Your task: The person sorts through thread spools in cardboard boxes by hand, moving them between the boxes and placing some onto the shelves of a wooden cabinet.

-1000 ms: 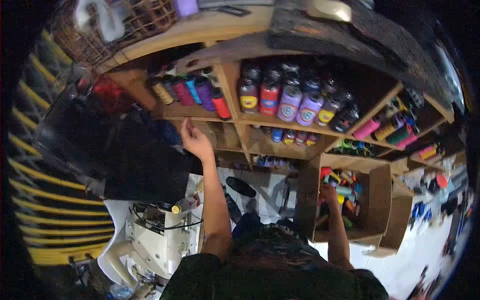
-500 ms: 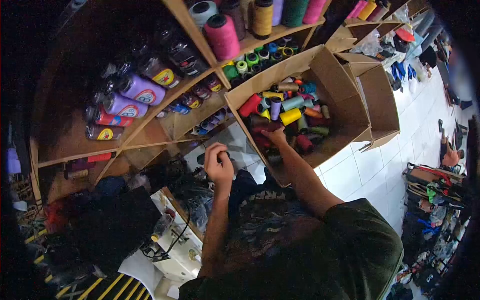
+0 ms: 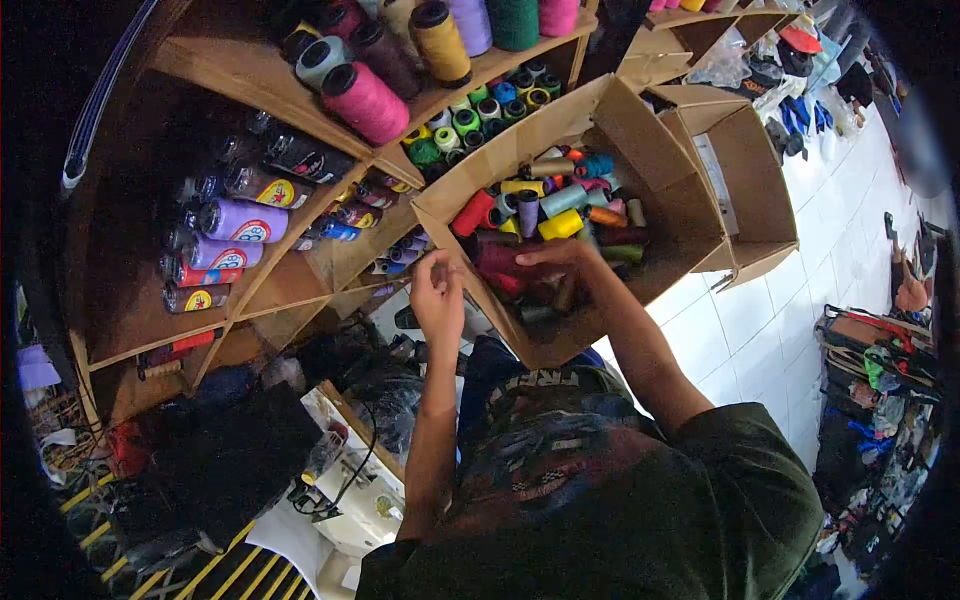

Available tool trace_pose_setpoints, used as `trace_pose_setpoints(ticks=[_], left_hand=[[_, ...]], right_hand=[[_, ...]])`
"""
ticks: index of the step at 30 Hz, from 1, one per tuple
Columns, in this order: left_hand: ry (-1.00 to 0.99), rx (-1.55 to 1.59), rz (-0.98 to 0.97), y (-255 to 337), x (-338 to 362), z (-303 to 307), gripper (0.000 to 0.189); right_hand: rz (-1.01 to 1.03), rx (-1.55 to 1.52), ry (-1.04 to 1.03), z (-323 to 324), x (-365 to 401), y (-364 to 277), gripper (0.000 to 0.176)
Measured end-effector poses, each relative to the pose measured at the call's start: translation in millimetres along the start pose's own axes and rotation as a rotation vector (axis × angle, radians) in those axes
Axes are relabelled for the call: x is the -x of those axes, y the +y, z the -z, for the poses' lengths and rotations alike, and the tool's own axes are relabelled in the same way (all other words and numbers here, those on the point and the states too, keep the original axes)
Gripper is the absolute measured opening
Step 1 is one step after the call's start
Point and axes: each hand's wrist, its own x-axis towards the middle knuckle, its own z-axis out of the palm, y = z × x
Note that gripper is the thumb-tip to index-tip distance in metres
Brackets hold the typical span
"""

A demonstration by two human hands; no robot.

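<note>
Your right hand [image 3: 560, 258], fingers apart, rests on spools [image 3: 560, 225] heaped in the box [image 3: 520, 140], your left hand [image 3: 437, 295] bunched shut at its rim, holding I cannot tell what; rough rummaging could spill spools over the edge.

Wooden shelves [image 3: 300, 270] stand on a white tiled floor [image 3: 760, 330], beside a sewing machine [image 3: 352, 512].

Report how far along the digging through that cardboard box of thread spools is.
Done: nothing to show yet; no spool is clearly lifted out. In hand: the right hand is down among the thread spools in the cardboard box, while the left hand sits at the box's near edge, fingers pinched, contents unclear. Left: the box holds a full jumble of mixed colours.
</note>
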Motion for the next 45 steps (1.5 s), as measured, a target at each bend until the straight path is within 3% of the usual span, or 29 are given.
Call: trace_pose_setpoints(ticks=[4,6,9,12,13,16,17,20,22,24,25,26,28,30,32,34,36,39,42,43,45], left_hand=[[-0.071,0.025,0.129,19.5,1.0,-12.2,0.042],[-0.203,0.126,0.167,28.0,1.3,-14.6,0.051],[-0.242,0.195,0.140,14.4,0.5,-15.8,0.044],[-0.114,0.119,0.111,18.7,3.6,-0.9,0.040],[-0.066,0.097,0.049,22.2,5.4,6.3,0.040],[0.069,0.112,0.026,44.7,17.2,38.2,0.038],[0.094,0.013,0.006,49.6,20.9,55.6,0.037],[0.274,0.027,-0.049,71.0,30.4,99.3,0.039],[0.408,-0.136,-0.041,90.4,37.8,136.0,0.040],[0.558,-0.268,-0.078,112.4,43.3,168.1,0.040],[0.644,-0.291,-0.073,120.9,45.5,187.8,0.038],[0.731,-0.309,-0.068,129.5,45.8,207.8,0.037],[0.901,-0.631,-0.100,147.7,46.3,244.4,0.042],[1.049,-0.930,-0.080,157.5,37.1,275.7,0.044],[1.142,-1.027,-0.192,154.2,22.0,308.6,0.044],[1.235,-0.964,-0.233,167.9,8.0,328.4,0.046],[1.358,-0.964,-0.220,171.1,-7.1,360.3,0.049],[1.436,-0.873,-0.201,168.7,-33.9,410.0,0.048],[1.514,-0.963,-0.381,133.8,-68.8,469.6,0.049],[1.458,-0.686,-0.148,155.1,-66.4,459.7,0.053],[1.497,-0.494,-0.208,151.9,-76.5,472.2,0.051]], right_hand=[[0.213,0.011,-0.166,4.0,53.4,-35.6,0.085],[0.315,0.049,-0.257,-3.1,65.0,-49.3,0.085],[0.356,0.201,-0.282,-28.8,79.7,-67.2,0.082],[0.349,-0.136,-0.318,-31.3,45.0,-53.3,0.074],[0.246,-0.159,-0.123,-39.5,43.8,-62.9,0.060],[0.643,0.589,0.345,-36.1,-51.5,-35.9,0.051],[0.951,0.801,0.475,-41.9,-72.4,-30.0,0.053],[0.810,1.184,0.521,-67.5,-100.6,-16.5,0.053],[0.621,1.287,0.620,-81.0,-109.2,-18.8,0.044],[0.224,0.840,0.554,-89.8,-103.5,-33.8,0.029],[0.469,1.222,0.654,-64.0,-159.0,11.9,0.026],[0.532,1.394,0.602,-75.4,-126.5,-7.0,0.026],[0.770,1.711,0.712,-56.4,-163.5,22.5,0.022],[0.496,1.478,0.686,-87.2,-101.9,-17.1,0.021],[0.696,1.411,0.781,-51.7,-129.0,6.1,0.034],[0.460,1.330,0.666,-82.5,-60.8,-40.0,0.053],[0.520,1.344,0.817,-62.4,-62.7,-32.5,0.068],[0.599,1.197,0.849,-60.1,-30.4,-43.7,0.053],[0.520,1.009,0.893,-71.5,0.2,-50.8,0.044],[0.600,0.970,0.918,-75.9,7.2,-50.5,0.041],[0.713,1.007,1.033,-64.9,3.6,-38.4,0.040]])
